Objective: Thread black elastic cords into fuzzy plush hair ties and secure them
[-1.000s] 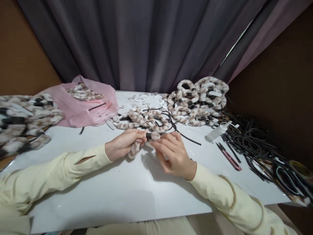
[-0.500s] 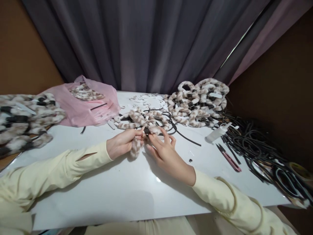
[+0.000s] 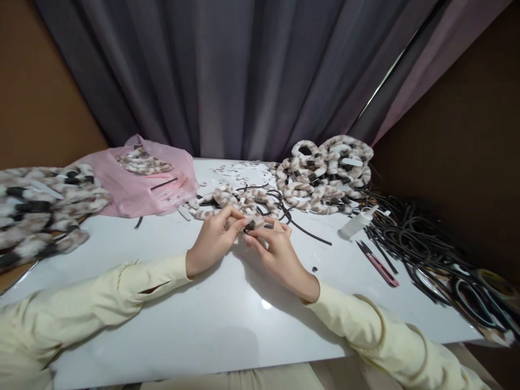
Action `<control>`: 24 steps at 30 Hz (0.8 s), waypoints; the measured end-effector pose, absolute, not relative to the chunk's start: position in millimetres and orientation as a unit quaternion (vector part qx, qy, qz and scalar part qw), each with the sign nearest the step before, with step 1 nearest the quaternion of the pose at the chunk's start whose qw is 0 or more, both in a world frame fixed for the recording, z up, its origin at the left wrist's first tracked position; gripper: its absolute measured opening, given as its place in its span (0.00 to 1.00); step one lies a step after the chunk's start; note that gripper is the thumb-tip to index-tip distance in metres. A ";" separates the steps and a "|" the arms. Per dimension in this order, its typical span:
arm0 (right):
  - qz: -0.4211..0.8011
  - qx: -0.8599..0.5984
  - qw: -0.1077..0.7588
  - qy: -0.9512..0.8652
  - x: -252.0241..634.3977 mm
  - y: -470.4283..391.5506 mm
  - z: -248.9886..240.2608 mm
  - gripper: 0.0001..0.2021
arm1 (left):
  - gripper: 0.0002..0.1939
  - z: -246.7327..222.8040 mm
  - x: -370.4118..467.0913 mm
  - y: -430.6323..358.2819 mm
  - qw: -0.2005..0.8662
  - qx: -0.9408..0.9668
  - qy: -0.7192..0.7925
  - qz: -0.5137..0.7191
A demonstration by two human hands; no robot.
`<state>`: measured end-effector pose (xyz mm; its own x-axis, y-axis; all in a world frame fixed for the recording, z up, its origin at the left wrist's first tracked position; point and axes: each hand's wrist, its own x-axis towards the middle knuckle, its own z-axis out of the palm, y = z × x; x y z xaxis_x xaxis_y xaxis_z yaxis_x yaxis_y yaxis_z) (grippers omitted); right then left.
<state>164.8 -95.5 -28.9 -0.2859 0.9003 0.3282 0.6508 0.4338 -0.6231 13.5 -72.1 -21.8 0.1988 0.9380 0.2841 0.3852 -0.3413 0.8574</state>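
Note:
Over the middle of the white table, my left hand (image 3: 215,238) pinches a furry white-and-brown cord (image 3: 257,221) near a dark section. My right hand (image 3: 280,257) grips the same cord from the other side, thumb and forefinger close to the left fingertips. Much of the cord is covered by the fingers, so its ends cannot be made out. Just beyond my hands lie furry loops (image 3: 219,197) tangled with thin black cords (image 3: 306,230).
A pink plastic bag (image 3: 116,189) holding furry pieces stands at the back left, beside a furry heap (image 3: 32,208). Further right are another furry pile (image 3: 329,168), a white squeeze bottle (image 3: 357,222), pink-handled snips (image 3: 377,264) and a black cord heap (image 3: 410,233). Small metal hooks (image 3: 239,173) lie behind.
My left hand has turned and risen slightly around the furry cord, and its hanging part no longer shows below. My right fingers have closed in on the dark section.

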 end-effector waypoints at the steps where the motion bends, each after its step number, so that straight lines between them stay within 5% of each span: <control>1: 0.171 -0.489 0.338 -0.786 165.8 -96.8 -29.0 0.10 | 0.04 -22.2 12.8 -71.7 0.287 0.723 0.472 0.415; 16: -0.162 -0.364 0.302 -0.866 176.6 -99.8 -30.9 0.13 | 0.06 -19.9 10.8 -68.1 0.242 0.787 0.432 0.368; 24: 0.021 -0.419 0.321 -0.849 184.8 -85.4 -26.1 0.12 | 0.11 -25.7 10.1 -73.6 0.285 0.799 0.412 0.333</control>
<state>184.8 -85.4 -26.1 -0.4428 0.7249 0.5277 0.6985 0.6479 -0.3038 10.1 -73.6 -25.7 0.4395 0.8474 0.2979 0.4683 -0.4992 0.7290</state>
